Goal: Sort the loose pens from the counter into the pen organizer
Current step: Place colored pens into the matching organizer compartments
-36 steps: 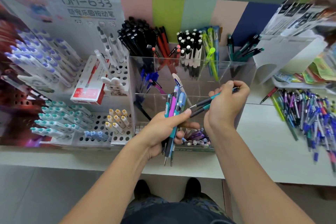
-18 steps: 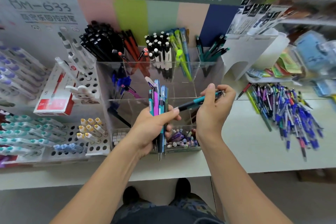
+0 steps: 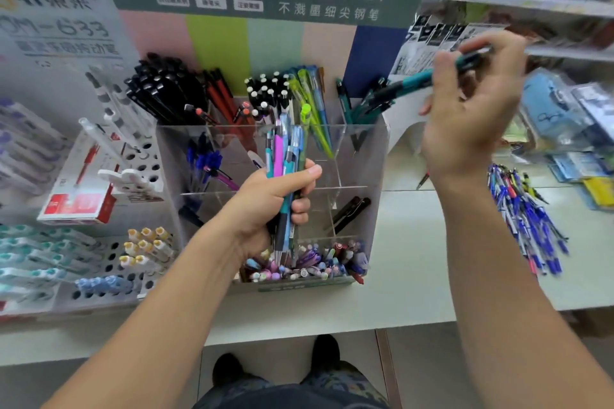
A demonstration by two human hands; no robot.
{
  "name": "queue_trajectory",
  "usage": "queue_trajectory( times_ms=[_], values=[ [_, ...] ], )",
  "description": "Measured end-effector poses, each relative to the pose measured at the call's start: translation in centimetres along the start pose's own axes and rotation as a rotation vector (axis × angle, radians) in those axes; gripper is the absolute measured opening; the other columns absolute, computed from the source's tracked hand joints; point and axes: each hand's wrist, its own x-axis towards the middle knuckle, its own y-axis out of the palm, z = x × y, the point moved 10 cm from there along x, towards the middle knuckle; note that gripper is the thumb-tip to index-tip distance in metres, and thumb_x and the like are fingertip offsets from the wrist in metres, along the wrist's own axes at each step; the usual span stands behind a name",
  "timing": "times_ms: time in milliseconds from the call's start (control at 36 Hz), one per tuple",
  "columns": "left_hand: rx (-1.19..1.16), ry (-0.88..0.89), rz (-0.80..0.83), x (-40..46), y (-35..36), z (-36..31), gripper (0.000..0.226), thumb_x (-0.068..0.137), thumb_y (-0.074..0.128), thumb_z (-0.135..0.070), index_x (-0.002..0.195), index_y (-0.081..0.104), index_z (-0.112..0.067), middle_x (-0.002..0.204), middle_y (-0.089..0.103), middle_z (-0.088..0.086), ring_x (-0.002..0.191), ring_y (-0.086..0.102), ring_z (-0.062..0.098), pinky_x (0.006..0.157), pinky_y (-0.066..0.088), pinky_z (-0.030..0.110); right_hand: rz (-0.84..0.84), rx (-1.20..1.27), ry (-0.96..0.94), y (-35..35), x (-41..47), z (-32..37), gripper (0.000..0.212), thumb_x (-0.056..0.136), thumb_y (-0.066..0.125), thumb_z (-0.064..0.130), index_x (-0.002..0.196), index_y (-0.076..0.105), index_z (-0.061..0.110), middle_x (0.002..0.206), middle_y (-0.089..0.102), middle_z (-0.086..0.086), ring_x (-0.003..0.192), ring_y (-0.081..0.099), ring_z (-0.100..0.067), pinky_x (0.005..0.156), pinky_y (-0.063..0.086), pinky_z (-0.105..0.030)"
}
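Note:
My left hand (image 3: 265, 206) grips an upright bundle of pens (image 3: 285, 156), pink, teal and blue, in front of the clear acrylic pen organizer (image 3: 375, 156). My right hand (image 3: 471, 109) is raised to the organizer's upper right and pinches a teal pen with a black grip (image 3: 405, 85), its tip pointing left toward the back right compartment, where similar teal pens (image 3: 352, 106) stand. A pile of loose pens (image 3: 521, 209), mostly blue, lies on the white counter (image 3: 415, 259) at the right.
The organizer's other compartments hold black pens (image 3: 166, 90), red pens (image 3: 222, 96), white-capped pens (image 3: 265, 93), green pens (image 3: 309, 100) and small colourful items (image 3: 315, 262) in front. A white perforated pen display (image 3: 99, 209) stands left. Shelves with packaged goods (image 3: 564, 116) are at the right.
My right hand has lifted the teal pen up and to the right, away from the bundle. My left hand still holds the bundle, now more upright. The camera has turned slightly.

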Motion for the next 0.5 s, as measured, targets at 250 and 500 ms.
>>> queue_trajectory(
  times_ms=[250, 500],
  values=[
    [-0.012, -0.042, -0.045, -0.2, -0.8, 1.0, 0.028, 0.085, 0.072, -0.004, 0.106, 0.056, -0.013, 0.066, 0.047, -0.002, 0.047, 0.040, 0.007, 0.042, 0.037, 0.018, 0.536, -0.423, -0.068, 8.6, -0.5, -3.5, 0.019, 0.096, 0.066, 0.017, 0.111, 0.073, 0.008, 0.103, 0.074, -0.009, 0.092, 0.063, -0.019, 0.080, 0.040, -0.017],
    [0.071, -0.027, -0.104, -0.6, -1.9, 1.1, 0.020, 0.095, 0.066, -0.004, 0.111, 0.056, -0.010, 0.068, 0.050, 0.001, 0.053, 0.048, 0.012, 0.047, 0.045, 0.023, 0.545, -0.625, -0.070, 9.1, -0.5, -4.6, 0.027, 0.099, 0.059, 0.025, 0.114, 0.075, 0.010, 0.116, 0.063, -0.016, 0.110, 0.056, -0.036, 0.093, 0.040, -0.035]
  ],
)
